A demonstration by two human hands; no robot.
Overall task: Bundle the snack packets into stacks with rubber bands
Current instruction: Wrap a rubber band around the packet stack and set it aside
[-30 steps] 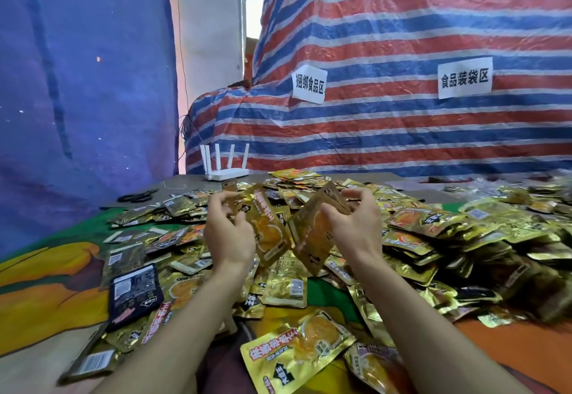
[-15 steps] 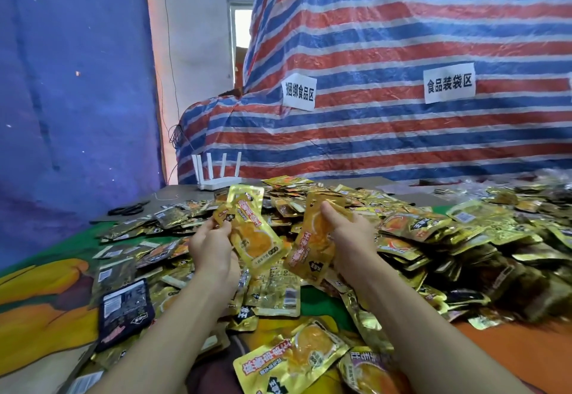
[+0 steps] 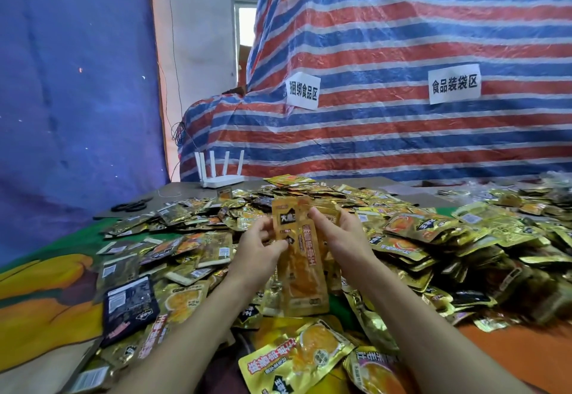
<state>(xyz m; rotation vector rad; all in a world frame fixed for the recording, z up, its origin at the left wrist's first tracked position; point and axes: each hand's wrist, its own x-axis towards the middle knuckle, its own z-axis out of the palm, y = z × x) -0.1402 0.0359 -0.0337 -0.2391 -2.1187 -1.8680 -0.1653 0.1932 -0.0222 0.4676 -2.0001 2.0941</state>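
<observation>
Gold foil packets, upright above the loose pile: my left hand and right hand pinch their sides; I should square edges before banding.

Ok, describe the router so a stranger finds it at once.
Look to the striped tarp at the back. At its foot, left of centre, beyond the heap of gold packets, stands the router. Unlike the flat packets, it is white with upright antennas.

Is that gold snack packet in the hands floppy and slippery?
Probably a bit floppy: the gold packet, thin and flat, is held by the left hand and right hand together. Its shiny foil looks slippery. Likely light, since pinches alone hold it.
</observation>
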